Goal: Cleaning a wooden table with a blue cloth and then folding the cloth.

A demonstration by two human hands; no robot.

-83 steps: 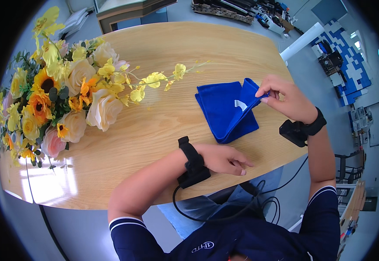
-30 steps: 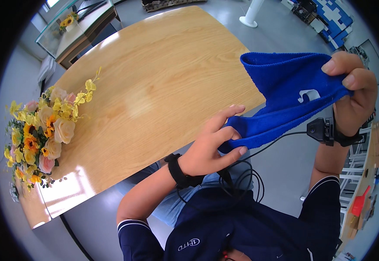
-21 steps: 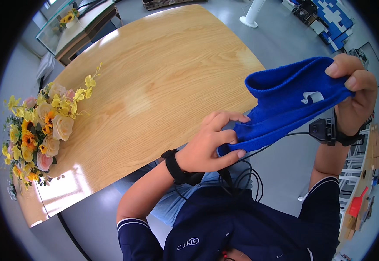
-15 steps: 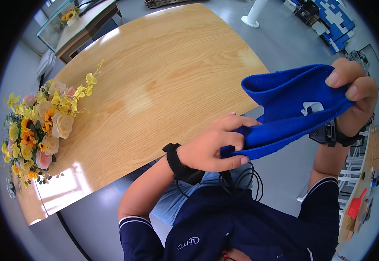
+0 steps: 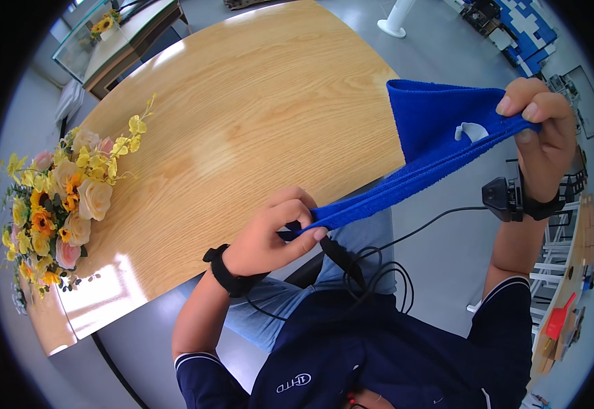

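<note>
A blue cloth [image 5: 428, 129] with a small white tag is stretched between my two hands, over the table's right edge. My left hand [image 5: 276, 235] pinches its lower left corner between thumb and fingers, close to the table's near edge. At the upper right, my right hand [image 5: 542, 119] grips the opposite end, thumb and fingers closed on the folded edge. One flap of the cloth spreads out beyond the taut, layered near edge. Both wrists wear black bands, the right one carrying a small black device [image 5: 505, 199].
A glossy wooden table [image 5: 242, 102] stretches ahead and left. An artificial flower arrangement [image 5: 62, 204] stands on its left end. A black cable [image 5: 440, 225] runs loosely between my wrists and lap. A white post [image 5: 394, 20] stands on the floor beyond; a shelf with a red item [image 5: 559, 317] lies far right.
My left hand has moved left and slightly down, pulling the cloth longer and tighter. The right hand has shifted slightly up and left. The near folds now lie flatter together.
</note>
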